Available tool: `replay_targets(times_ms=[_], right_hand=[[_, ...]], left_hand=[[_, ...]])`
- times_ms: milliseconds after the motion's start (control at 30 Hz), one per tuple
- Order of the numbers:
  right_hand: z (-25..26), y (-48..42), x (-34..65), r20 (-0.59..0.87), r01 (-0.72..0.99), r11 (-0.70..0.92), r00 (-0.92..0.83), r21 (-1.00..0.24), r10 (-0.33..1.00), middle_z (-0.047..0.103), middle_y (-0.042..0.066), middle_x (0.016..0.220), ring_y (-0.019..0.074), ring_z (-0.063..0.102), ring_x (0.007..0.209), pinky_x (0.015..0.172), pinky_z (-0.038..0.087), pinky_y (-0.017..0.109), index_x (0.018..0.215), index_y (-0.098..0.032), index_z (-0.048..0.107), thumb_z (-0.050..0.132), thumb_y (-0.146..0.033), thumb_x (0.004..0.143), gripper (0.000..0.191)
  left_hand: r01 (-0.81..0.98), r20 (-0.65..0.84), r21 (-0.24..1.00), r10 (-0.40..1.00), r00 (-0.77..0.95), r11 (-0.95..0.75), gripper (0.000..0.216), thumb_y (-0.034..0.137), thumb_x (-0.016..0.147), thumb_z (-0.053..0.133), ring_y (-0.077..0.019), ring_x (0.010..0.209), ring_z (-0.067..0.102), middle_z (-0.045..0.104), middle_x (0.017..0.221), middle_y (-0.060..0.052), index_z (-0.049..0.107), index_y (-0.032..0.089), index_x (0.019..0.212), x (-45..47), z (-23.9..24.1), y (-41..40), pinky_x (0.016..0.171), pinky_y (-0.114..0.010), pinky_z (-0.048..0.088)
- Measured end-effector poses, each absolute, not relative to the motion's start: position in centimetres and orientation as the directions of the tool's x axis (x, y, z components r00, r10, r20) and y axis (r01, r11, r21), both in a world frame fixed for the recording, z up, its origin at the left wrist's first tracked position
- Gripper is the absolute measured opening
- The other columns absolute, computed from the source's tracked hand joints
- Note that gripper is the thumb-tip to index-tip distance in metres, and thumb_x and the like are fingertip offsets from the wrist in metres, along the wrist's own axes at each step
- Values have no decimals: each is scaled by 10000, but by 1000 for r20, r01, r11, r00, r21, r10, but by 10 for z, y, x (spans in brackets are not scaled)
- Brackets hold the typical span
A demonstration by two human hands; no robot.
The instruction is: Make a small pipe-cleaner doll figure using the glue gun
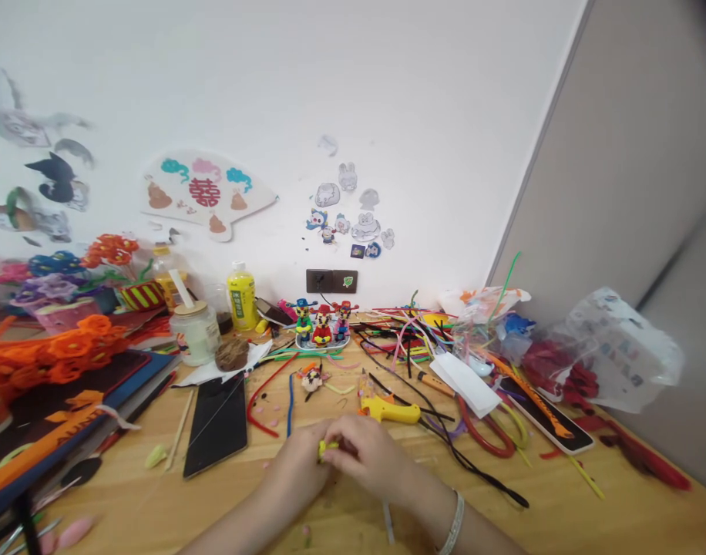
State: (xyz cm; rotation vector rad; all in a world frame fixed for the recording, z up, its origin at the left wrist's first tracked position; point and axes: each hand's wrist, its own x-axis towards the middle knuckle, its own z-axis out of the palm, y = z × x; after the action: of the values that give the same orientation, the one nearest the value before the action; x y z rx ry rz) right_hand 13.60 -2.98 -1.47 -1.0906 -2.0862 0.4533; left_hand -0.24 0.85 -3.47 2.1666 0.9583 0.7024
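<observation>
My left hand (300,461) and my right hand (368,453) meet low in the middle of the view, above the wooden table. Pinched between their fingers is a small yellow piece (328,446), mostly covered, so its kind is unclear. Just beyond my right hand lies a yellow hot glue gun (391,410) on its side. A small figure head (312,378) with orange and black parts rests on the wood past my fingertips. Blue (290,405) and red (254,405) pipe cleaners lie beyond my left hand.
Three small figures (322,324) stand on a tray at the back. A black phone (216,424) lies to the left, near a candle jar (196,334). Many pipe cleaners (408,331) are heaped at back right, with scissors (639,455) and a plastic bag (624,351) farther right.
</observation>
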Motion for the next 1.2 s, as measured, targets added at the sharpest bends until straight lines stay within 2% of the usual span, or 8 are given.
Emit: replay_targets(times_ms=[133,233,300,400,500,633,833,1200], right_hand=[[-8,-27,143,439,552,621,-439,-557,784,577,4,752,113,501,673,613,375,203,884,-181,586,519,-317,804,171],[8,-17,167,492,631,569,-320,-527,810,591,19,782,120,523,680,623,396,219,917,-173,578,455,-326,838,211],[21,-3,193,489,762,408,-137,-504,861,601,32,843,122,542,718,643,410,223,953,-169,557,383,-306,872,236],[37,28,242,353,950,-60,171,-305,920,592,48,958,134,543,868,753,405,239,970,-179,547,323,-273,896,254],[37,61,283,249,937,-265,318,-226,915,586,112,961,188,547,901,790,413,332,948,-116,565,384,-237,879,228],[18,90,310,85,894,-434,444,-115,892,544,80,1058,179,558,888,752,469,370,1059,-129,514,496,-281,836,271],[1,110,313,3,877,-480,480,-29,877,534,74,1078,184,553,904,753,470,378,1082,-143,500,493,-278,838,279],[37,113,318,69,940,-334,339,-73,938,540,67,1069,179,555,894,751,471,375,1070,-149,508,482,-285,844,266]], left_hand=[[448,182,741,791,584,-501,292,77,597,392,-178,723,599,692,794,-26,617,175,755,-4,-35,11,654,-241,421],[474,180,733,811,557,-488,225,157,709,392,-187,708,602,687,742,-20,610,184,755,-7,-32,13,647,-239,409],[488,173,735,826,537,-471,209,199,746,394,-194,734,607,687,751,-25,602,189,762,-8,-30,14,662,-239,403],[509,170,726,838,519,-462,206,251,777,389,-196,720,602,678,738,-32,582,186,752,-7,-31,15,647,-241,395],[546,183,689,843,505,-477,259,301,800,363,-188,631,579,643,639,-23,555,185,669,-8,-33,17,588,-240,378],[555,183,678,842,507,-482,286,327,806,358,-178,620,574,629,621,-16,553,187,651,-9,-34,18,577,-233,365],[546,186,688,844,503,-478,270,300,793,370,-165,604,568,617,600,-7,547,184,626,-9,-36,19,562,-221,357],[453,188,788,863,469,-418,341,418,783,393,-150,568,514,574,557,11,540,177,592,-4,-32,16,554,-217,362]])
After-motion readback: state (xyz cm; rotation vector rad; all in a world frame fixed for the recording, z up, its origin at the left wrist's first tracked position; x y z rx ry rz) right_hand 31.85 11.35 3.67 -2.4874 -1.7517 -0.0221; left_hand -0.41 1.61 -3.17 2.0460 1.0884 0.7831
